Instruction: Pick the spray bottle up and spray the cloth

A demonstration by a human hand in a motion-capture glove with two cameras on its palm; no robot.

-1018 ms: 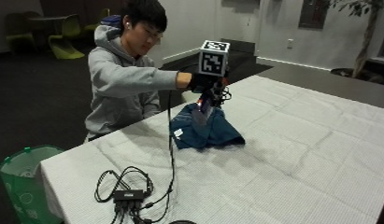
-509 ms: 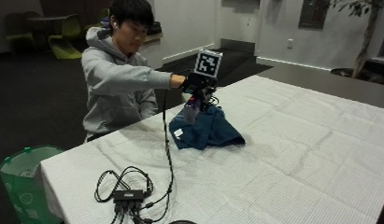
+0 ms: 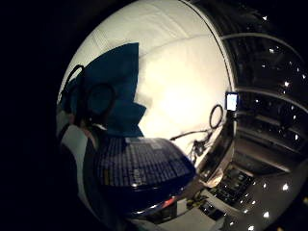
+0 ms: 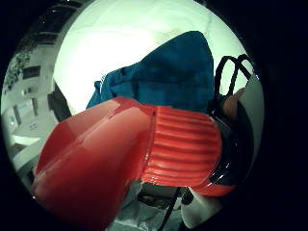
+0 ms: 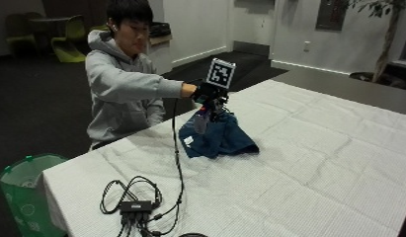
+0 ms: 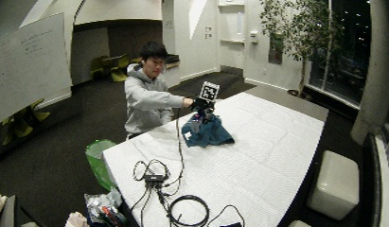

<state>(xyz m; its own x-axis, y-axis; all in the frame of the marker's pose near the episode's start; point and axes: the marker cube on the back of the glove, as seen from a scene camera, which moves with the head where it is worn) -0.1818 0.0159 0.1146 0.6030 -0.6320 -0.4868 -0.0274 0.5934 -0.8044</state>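
Note:
A crumpled blue cloth (image 5: pixel 219 137) lies on the white table (image 5: pixel 307 163) in front of a seated person. The gloved right hand (image 5: pixel 206 94) grips a spray bottle (image 5: pixel 202 119) and holds it in the air just above the cloth's near side. The thumb side palm view is filled by the bottle's red spray head (image 4: pixel 120 159) with the cloth (image 4: pixel 168 77) beyond it. Its labelled body (image 3: pixel 139 168) shows close in the little finger side palm view, over the cloth (image 3: pixel 115 91). The wide view shows the hand (image 6: pixel 198 103) over the cloth (image 6: pixel 209 135).
A black hub with coiled cables (image 5: pixel 137 202) lies near the table's front left corner. A cable runs from it up to the hand. A green bin (image 5: pixel 21 192) stands on the floor left of the table. The table's right half is bare cloth.
The hand has stayed above the cloth with the bottle in it, shifting only slightly. The cloth has not moved.

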